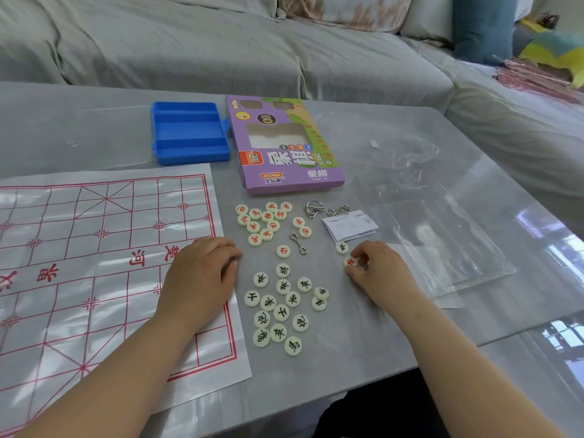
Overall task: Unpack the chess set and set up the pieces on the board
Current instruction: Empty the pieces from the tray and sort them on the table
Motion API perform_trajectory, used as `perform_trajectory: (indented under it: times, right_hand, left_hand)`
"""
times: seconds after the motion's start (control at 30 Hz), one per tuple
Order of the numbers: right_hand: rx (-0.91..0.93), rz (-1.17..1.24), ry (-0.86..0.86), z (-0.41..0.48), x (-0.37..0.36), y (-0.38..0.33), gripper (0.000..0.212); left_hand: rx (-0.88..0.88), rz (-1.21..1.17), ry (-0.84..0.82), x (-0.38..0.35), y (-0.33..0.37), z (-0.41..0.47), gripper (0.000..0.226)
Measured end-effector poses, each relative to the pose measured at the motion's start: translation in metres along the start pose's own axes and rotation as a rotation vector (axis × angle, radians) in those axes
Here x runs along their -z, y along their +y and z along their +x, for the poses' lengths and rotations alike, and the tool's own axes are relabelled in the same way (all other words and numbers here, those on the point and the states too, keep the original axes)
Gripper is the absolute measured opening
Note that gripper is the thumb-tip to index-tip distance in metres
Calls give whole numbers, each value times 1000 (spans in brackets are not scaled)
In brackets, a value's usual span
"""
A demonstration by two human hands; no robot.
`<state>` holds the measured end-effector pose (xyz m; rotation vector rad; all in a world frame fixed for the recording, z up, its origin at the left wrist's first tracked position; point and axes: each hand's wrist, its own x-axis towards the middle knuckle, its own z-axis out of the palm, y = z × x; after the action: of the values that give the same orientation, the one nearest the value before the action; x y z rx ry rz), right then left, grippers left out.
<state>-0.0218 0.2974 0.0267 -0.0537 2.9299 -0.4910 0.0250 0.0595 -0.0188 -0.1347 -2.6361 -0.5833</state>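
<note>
Purple box (pixel 286 147): "XCPAI", "象棋"; board (pixel 104 248): "河".

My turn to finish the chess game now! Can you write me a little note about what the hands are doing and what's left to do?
Left hand: rests curled on the right edge of the paper board; whether it holds anything is hidden.
Right hand: fingers pinch one red-marked piece; a black-marked piece lies just beside it.
Things: red pieces lie grouped above, black pieces below, all on the table right of the board. Blue tray is empty; the purple box lies beside it.
Done: unpacked, board spread out, pieces mostly sorted by colour.
Left: no piece stands on the board yet, so place them all.
</note>
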Motion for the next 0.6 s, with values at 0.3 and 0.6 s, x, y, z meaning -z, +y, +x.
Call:
perform_trajectory:
  times: [0.3, 0.6]
  right_hand:
    - [130, -72, -19, 4, 6, -12, 20]
    - [284, -48, -42, 12, -3, -26, 23]
  left_hand:
    - [1, 24, 8, 1, 1, -1, 27]
    - [-7, 5, -18, 1, -1, 0, 38]
